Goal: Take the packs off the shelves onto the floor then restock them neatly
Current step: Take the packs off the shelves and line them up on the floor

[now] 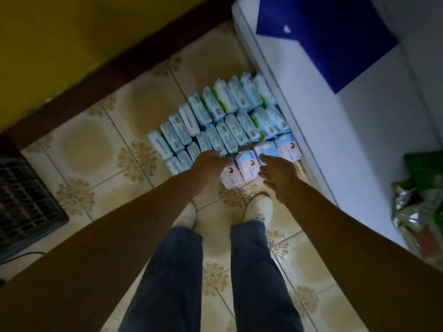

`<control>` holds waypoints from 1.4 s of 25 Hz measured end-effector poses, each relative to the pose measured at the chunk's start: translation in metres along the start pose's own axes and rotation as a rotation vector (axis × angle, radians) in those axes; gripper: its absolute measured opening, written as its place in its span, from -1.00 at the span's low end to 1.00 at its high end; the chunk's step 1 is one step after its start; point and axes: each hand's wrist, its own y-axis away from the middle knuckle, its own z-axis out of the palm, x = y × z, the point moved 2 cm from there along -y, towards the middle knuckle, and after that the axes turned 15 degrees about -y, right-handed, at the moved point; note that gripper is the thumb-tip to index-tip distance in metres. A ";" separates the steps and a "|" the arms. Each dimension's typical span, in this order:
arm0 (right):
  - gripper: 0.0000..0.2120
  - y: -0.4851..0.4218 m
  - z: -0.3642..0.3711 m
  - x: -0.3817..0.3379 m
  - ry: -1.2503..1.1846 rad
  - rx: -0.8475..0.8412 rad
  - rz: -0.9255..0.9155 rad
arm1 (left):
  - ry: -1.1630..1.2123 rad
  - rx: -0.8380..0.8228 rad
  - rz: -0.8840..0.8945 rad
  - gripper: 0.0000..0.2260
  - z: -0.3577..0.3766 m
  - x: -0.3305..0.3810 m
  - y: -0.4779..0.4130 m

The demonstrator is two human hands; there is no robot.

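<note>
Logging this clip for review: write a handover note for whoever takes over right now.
Left hand: fingers curled down at the blue packs; grip unclear.
Right hand: open, holding nothing, beside the pink packs.
Both kinds stand in rows on the floor beside the white unit.
Done: many packs are on the floor.
Left: restocking them neatly; shelves not in view.
</note>
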 end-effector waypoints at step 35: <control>-0.28 0.794 -0.538 0.093 0.940 1.496 -0.923 | -1.369 1.121 2.385 -0.30 0.231 0.095 0.873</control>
